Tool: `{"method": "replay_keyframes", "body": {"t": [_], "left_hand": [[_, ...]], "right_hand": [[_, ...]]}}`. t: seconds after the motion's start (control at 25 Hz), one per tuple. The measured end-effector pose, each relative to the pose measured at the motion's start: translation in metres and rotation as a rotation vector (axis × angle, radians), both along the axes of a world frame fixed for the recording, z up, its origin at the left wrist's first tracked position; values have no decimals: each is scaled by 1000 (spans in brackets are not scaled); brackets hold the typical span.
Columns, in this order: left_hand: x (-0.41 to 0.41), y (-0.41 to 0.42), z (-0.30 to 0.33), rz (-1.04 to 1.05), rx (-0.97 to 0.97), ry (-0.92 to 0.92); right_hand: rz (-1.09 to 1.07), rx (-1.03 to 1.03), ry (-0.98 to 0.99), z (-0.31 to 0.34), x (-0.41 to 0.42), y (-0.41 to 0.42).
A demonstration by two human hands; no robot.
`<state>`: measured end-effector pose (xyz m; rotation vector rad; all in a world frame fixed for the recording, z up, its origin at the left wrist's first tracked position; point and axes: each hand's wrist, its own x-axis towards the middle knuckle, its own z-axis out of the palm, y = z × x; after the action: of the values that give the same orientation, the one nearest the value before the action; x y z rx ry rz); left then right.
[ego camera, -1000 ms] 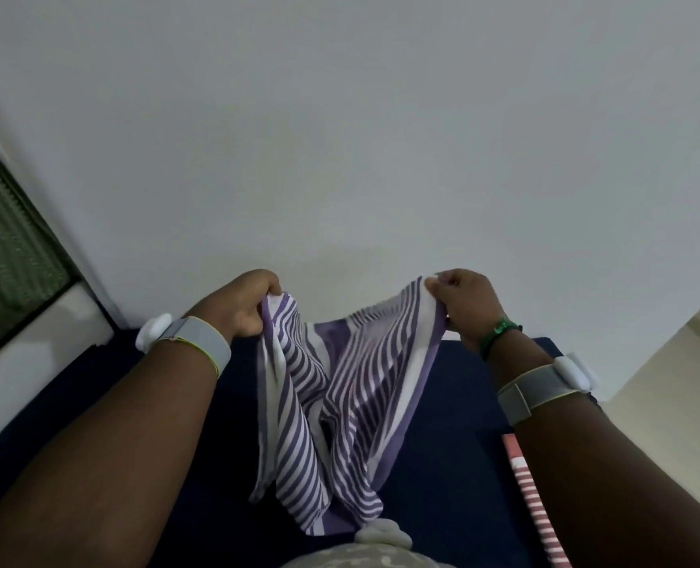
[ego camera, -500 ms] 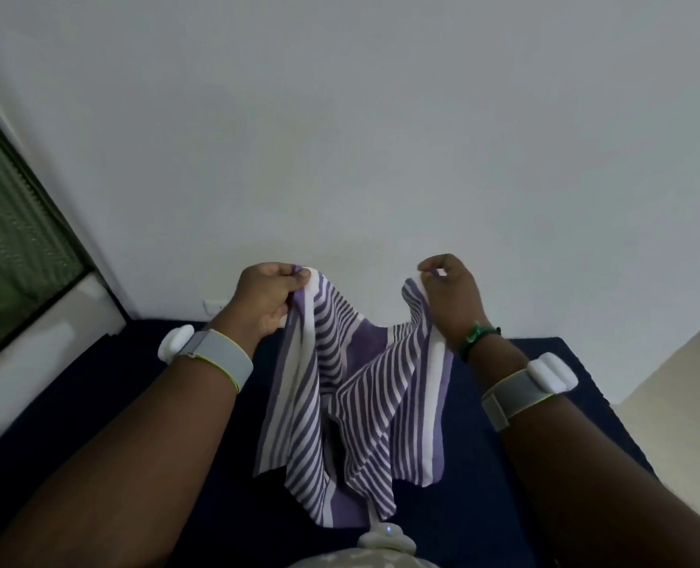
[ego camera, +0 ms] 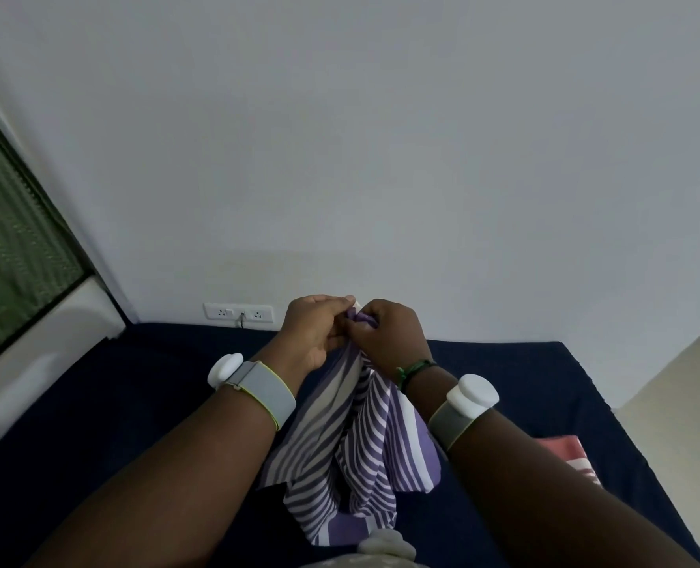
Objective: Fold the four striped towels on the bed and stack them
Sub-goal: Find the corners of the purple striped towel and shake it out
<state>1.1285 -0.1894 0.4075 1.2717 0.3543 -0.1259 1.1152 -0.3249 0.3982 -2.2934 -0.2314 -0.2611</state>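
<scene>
A: Head view is showing both hands meeting in the air above the bed (ego camera: 135, 403). Progress?

B: Early, I'm judging. Purple striped towel (ego camera: 352, 440) is hanging from the two hands over the dark bed, its top corners being brought together, so a first fold is being made and nothing is being laid flat yet.

A: Grip state?

B: Left hand (ego camera: 313, 332) is pinching the towel's top edge, fingers curled on it. Right hand (ego camera: 385, 334) is doing the same, touching the left one. Neither is loosening, as far as it's showing.

A: Counts?

B: One purple towel in the hands. One red striped towel (ego camera: 569, 457) is lying on the bed by the right forearm (partly hidden, so I can't tell whether it's folded). That's making two visible out of four; the other two aren't showing. No stack is showing either.

A: Left to do?

B: Probably finishing this fold, then the rest, then stacking.
</scene>
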Motion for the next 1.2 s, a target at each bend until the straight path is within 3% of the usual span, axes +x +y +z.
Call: {"method": "replay_keyframes", "body": {"t": [0.2,0.36,0.92,1.04,1.2], "left_hand": [[1,7,-2,14,-9,-14],[-2,7,-6,-27,123,-101],[-4,0,-7,80,131,30],[6,17,1,212,278,-11],[20,64,34,572,591,-288]], "right_hand": [[33,144,34,-3,5,-5],[-2,235,-16,1,9,-7],[115,1,30,-7,8,-1],[-29,106,-52,8,16,-20],[-333,263,-254,44,29,-70]]}}
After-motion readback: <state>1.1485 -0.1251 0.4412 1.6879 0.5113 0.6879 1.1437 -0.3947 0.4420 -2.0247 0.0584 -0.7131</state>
